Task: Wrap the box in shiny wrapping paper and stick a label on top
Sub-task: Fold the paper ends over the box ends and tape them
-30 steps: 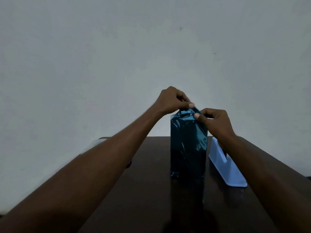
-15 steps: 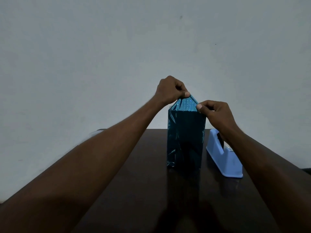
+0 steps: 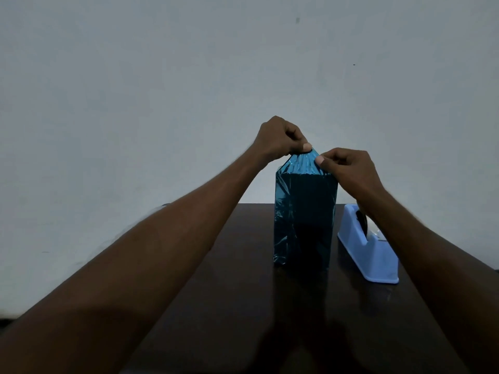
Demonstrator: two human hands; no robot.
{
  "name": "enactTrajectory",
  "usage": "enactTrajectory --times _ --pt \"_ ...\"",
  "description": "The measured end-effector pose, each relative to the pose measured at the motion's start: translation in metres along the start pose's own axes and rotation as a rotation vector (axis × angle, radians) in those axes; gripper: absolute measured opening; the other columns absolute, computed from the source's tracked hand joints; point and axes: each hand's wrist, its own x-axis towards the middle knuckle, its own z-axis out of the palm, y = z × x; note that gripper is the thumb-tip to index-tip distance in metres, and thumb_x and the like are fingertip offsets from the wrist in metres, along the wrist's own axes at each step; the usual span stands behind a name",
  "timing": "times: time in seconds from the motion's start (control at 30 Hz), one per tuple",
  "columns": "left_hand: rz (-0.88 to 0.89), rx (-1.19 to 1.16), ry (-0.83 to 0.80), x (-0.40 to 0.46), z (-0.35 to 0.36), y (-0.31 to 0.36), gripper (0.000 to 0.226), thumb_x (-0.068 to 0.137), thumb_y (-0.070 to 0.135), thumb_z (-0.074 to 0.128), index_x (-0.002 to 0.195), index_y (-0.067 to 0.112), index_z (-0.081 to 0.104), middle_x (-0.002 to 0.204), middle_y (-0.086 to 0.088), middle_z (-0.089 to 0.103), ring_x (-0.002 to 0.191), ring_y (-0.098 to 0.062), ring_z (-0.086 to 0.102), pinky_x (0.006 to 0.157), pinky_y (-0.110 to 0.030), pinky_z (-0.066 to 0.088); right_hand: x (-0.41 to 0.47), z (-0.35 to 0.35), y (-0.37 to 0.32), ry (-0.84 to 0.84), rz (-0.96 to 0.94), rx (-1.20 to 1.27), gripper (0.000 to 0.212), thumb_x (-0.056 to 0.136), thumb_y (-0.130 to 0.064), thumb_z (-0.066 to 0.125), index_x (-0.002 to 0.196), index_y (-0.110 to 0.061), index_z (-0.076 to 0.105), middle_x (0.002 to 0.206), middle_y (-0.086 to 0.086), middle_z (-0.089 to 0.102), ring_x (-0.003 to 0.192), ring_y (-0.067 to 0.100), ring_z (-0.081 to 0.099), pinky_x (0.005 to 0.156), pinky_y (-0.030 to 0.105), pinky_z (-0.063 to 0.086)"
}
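A tall box (image 3: 305,211) covered in shiny teal wrapping paper stands upright on the dark table (image 3: 229,306). Above the box top the paper rises to a pointed flap (image 3: 303,163). My left hand (image 3: 280,140) pinches the peak of that flap between thumb and curled fingers. My right hand (image 3: 348,168) pinches the flap's right edge just below the peak. No label is in view.
A light blue tape dispenser (image 3: 368,247) sits on the table close to the box's right side, partly behind my right forearm. A plain pale wall fills the background. The table's left edge runs diagonally under my left forearm.
The top paper has been drawn up from a crumpled fold into a taller pointed flap. Both hands rose slightly with it and keep their pinch.
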Motion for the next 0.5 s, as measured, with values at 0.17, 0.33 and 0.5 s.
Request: enactTrajectory --times 0.17,0.33,0.5 --pt "-0.045 -0.081 0.022 -0.001 -0.004 -0.002 0.024 0.072 0.021 0.085 0.09 0.009 0.075 0.074 -0.01 0.074 0.067 -0.018 0.069 0.067 -0.029 0.056 0.011 0.005 -0.011 -0.026 0.05 -0.004 0.018 0.08 -0.037 0.078 0.084 -0.019 0.077 0.076 0.001 0.073 0.071 0.013 0.065 0.068 0.028 0.048" --pt "-0.119 -0.191 0.034 0.001 -0.007 -0.004 0.043 0.072 0.024 0.086 0.107 0.009 0.067 0.081 -0.012 0.075 0.086 -0.026 0.073 0.081 -0.039 0.06 0.021 0.01 -0.025 -0.012 0.023 0.007 0.017 0.081 -0.032 0.078 0.089 -0.017 0.077 0.08 0.004 0.074 0.077 0.017 0.07 0.073 0.033 0.054" --pt "-0.114 -0.208 0.066 -0.003 -0.009 0.001 0.037 0.081 0.029 0.078 0.111 0.01 0.067 0.08 -0.009 0.075 0.079 -0.02 0.073 0.076 -0.032 0.061 0.027 0.013 -0.033 -0.012 -0.001 0.037 0.01 0.081 -0.024 0.078 0.087 -0.016 0.077 0.076 0.005 0.074 0.074 0.019 0.07 0.073 0.034 0.055"
